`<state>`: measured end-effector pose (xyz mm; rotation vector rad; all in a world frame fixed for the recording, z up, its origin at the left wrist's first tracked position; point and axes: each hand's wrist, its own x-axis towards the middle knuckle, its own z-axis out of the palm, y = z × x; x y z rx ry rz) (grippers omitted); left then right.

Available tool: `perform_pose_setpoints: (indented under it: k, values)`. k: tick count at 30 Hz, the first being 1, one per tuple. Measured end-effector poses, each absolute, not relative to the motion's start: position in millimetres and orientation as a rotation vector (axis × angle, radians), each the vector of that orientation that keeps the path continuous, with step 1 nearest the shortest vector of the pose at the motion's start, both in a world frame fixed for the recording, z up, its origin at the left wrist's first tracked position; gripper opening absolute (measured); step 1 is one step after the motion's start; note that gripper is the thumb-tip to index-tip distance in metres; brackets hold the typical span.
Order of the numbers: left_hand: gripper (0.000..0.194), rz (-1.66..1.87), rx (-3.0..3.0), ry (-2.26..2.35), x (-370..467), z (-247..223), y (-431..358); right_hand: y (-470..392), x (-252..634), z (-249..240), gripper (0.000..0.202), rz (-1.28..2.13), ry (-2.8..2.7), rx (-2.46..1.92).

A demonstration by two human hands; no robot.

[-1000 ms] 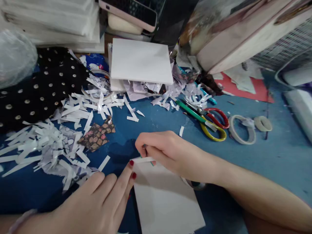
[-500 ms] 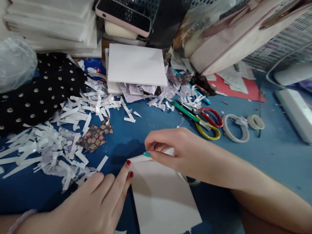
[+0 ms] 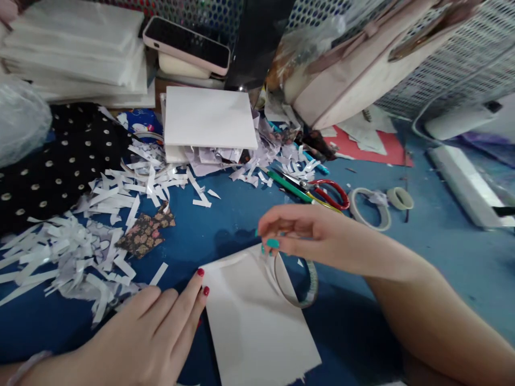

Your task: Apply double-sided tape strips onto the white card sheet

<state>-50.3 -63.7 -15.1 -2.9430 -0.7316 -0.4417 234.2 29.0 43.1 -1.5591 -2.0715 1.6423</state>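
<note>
A white card sheet (image 3: 253, 321) lies on the blue table with a ragged lower edge. Along its top runs a narrow white strip of tape (image 3: 231, 262). My left hand (image 3: 148, 327), fingers stretched out, rests its red-nailed fingertips on the sheet's upper left corner. Over the upper right corner my right hand (image 3: 298, 230) pinches the tape between thumb and fingers; the exact contact is partly hidden. From there a tape roll (image 3: 311, 287) hangs down over the sheet's right edge.
Paper scraps (image 3: 72, 252) and a floral piece (image 3: 145, 230) lie left. Behind are a white board (image 3: 209, 118), a phone (image 3: 187, 45) and a pink bag (image 3: 362, 59). Scissors (image 3: 330, 193) and two tape rolls, one larger (image 3: 370, 209), one smaller (image 3: 400, 198), lie right.
My right hand has moved right along the sheet's top edge and lifted a little, and the tape roll now shows below it. My left hand stays on the corner. The view has shifted slightly.
</note>
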Motion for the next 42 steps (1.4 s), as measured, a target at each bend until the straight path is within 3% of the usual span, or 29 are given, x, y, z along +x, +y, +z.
perform_pose_setpoints:
  k: [6,9,17,24,38,42]
  values:
    - [0.037,-0.399,-3.013,-0.759,-53,-10,-59,-4,226,34,0.012,0.725,-2.771,-1.460]
    - [0.040,-0.414,-3.054,-0.777,-52,-9,-60,-8,222,29,0.011,0.562,-2.845,-1.278]
    - [0.040,-0.455,-3.006,-0.912,-48,-11,-63,-6,224,41,0.020,0.927,-2.673,-1.345]
    - [0.038,-0.477,-2.987,-0.896,-50,-13,-68,-2,233,36,0.016,0.913,-2.609,-1.502]
    - [0.038,-0.410,-2.946,-0.888,-51,-17,-76,-11,224,60,0.018,1.320,-2.465,-1.179]
    - [0.037,-0.418,-2.940,-0.904,-52,-17,-75,-6,229,55,0.017,1.296,-2.405,-1.379]
